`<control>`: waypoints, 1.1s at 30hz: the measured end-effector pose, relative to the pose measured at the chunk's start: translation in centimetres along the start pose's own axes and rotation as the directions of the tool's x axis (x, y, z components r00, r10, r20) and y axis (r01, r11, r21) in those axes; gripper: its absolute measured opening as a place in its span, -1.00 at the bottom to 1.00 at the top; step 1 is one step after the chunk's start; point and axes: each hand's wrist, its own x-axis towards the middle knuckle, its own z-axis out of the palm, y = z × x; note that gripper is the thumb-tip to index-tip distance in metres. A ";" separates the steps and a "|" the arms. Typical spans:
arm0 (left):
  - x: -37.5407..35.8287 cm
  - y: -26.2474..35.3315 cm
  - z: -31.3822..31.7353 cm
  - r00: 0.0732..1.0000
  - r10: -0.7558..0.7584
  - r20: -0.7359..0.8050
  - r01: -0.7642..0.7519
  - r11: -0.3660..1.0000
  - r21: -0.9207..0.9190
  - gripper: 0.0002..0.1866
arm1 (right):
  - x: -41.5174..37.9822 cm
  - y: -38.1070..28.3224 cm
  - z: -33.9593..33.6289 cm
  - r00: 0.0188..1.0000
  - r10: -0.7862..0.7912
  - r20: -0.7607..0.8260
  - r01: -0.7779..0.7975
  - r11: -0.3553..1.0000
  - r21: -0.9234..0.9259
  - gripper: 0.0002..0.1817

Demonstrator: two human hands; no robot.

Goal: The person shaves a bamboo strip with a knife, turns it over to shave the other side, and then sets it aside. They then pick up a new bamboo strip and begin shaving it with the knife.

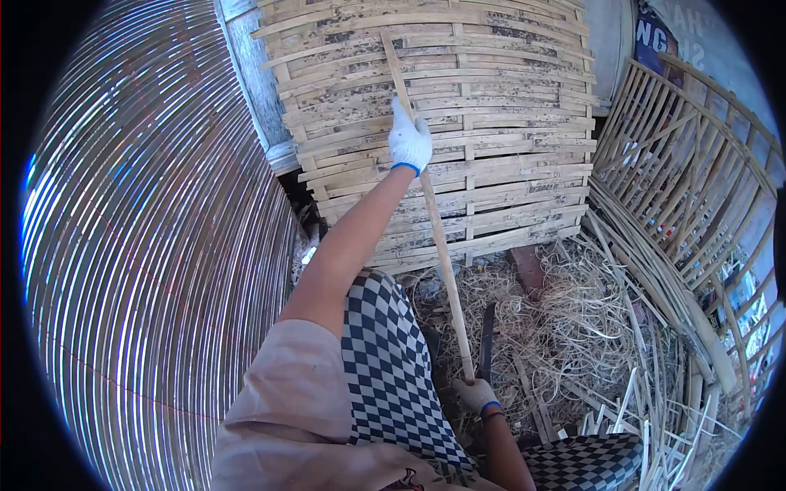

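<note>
A long, narrow bamboo strip (pixel 442 245) runs from the woven bamboo panel down toward my lap. My left hand (pixel 409 141), in a white glove with a blue cuff, is wrapped round its upper part, fingers pointing up along it. Near the ground my right hand (pixel 476 396), also gloved, is closed at the strip's lower end. A dark blade (pixel 487 340) stands up beside the strip just above my right hand; its handle is hidden, and whether that hand also holds it is unclear.
The woven bamboo panel (pixel 524 180) stands ahead. Curly shavings (pixel 565 319) cover the ground. Bamboo poles (pixel 655 278) and a slatted bamboo frame (pixel 679 164) are at the right. A wall of thin slats (pixel 155 245) fills the left. My checkered trouser legs (pixel 385 360) are below.
</note>
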 end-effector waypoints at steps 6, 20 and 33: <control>-4.4 2.1 -2.3 0.949 -0.174 0.263 0.311 0.645 -0.698 -0.44 | -0.9 1.6 -0.1 0.999 -0.012 -0.034 0.007 0.988 -0.152 -0.31; -5.5 11.3 -8.3 0.736 0.056 0.675 0.626 0.325 -0.709 -0.54 | -4.7 -3.8 -1.7 0.941 -0.261 -0.217 0.175 0.921 -0.349 -0.23; -5.9 10.6 -8.0 0.662 0.146 0.735 0.722 0.139 -0.678 -0.52 | -10.7 -7.7 -3.4 0.916 -0.377 0.139 0.333 0.905 0.263 -0.50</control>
